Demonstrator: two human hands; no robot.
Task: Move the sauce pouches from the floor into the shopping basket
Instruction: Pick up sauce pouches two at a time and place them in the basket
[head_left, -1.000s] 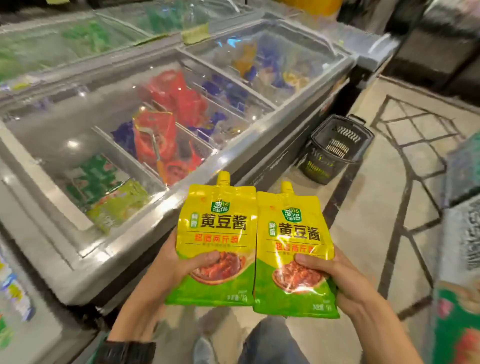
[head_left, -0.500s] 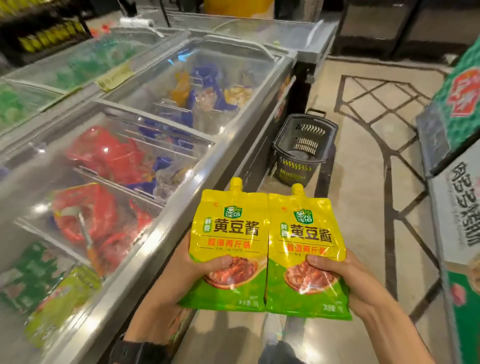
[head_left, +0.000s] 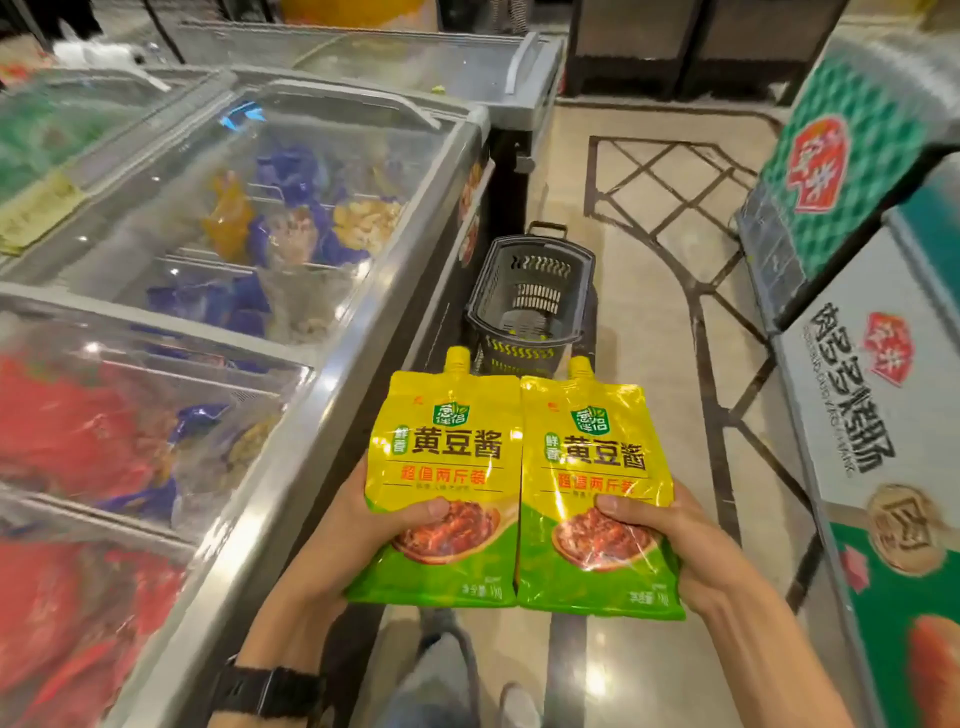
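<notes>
Two yellow-and-green sauce pouches with yellow spouts are held upright side by side in front of me. My left hand (head_left: 363, 519) grips the left pouch (head_left: 447, 457) by its lower edge, thumb across the front. My right hand (head_left: 675, 540) grips the right pouch (head_left: 597, 467) the same way. A dark grey shopping basket (head_left: 519, 265) stands on the floor just beyond the pouches, beside the freezer; its inside looks bare.
A long glass-topped chest freezer (head_left: 311, 389) with frozen packs runs along the left. Stacked cartons (head_left: 883, 364) line the right side. A tiled aisle floor (head_left: 649, 286) lies between them, with my feet below the pouches.
I have moved forward along the aisle; the basket is now nearer and almost directly ahead of the pouches. Both hands keep the same hold on the pouches.
</notes>
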